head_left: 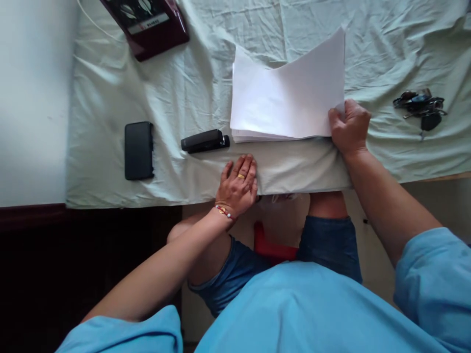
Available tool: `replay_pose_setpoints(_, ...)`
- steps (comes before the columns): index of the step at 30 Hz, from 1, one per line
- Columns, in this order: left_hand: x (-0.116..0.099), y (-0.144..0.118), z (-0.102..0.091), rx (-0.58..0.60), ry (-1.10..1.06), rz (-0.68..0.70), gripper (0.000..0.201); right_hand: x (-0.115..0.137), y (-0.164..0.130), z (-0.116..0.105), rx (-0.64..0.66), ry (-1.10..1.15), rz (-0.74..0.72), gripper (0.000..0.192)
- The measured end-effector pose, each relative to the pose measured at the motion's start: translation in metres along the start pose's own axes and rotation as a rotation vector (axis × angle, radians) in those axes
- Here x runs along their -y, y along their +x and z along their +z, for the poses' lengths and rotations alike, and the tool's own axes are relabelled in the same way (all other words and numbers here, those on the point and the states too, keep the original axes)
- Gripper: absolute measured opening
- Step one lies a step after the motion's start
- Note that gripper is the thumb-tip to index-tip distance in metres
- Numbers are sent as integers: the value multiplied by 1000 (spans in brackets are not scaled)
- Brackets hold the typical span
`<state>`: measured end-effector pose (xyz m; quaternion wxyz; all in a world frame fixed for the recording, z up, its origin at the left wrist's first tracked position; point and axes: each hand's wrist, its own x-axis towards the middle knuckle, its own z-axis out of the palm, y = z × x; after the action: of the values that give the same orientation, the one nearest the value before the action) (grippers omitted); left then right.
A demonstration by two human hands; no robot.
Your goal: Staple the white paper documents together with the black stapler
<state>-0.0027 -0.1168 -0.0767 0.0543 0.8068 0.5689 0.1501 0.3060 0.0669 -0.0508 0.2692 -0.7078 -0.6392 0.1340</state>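
Pale green cloth [110, 98], creased, covers the table to its near edge. White paper stack [279, 105] lies on the cloth near the middle of the near edge; the top sheets are lifted and bowed upward at the far right corner. Right hand [349, 127] is closed on the stack's near right corner, thumb over the top sheets, fingers curled beneath. Left hand [238, 185] rests flat and open on the cloth at the near edge, fingers together, holding nothing; a ring and a beaded wristband are visible on it. Maroon case [147, 24] sits at the far left corner, partly out of view. Black phone [139, 150] lies toward the left edge. Black stapler [204, 141] lies just beside the stack's near left corner, between phone and paper. Key bunch [421, 108] lies well apart, toward the right edge.
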Motion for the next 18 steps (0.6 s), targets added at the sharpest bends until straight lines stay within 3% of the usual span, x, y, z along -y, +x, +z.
replay_pose_setpoints(11, -6, -2, -1, -40, 35, 38, 57, -6, -4, -3, -70, 24, 28, 39)
replay_pose_setpoints(16, -4, -6, -11, -226, -195, 105, 31, -15, -8, -3, -95, 136, 36, 35)
replay_pose_setpoints(18, -1, -7, -24, -276, -320, 48, 26, -16, -12, -4, -96, 223, 45, 32)
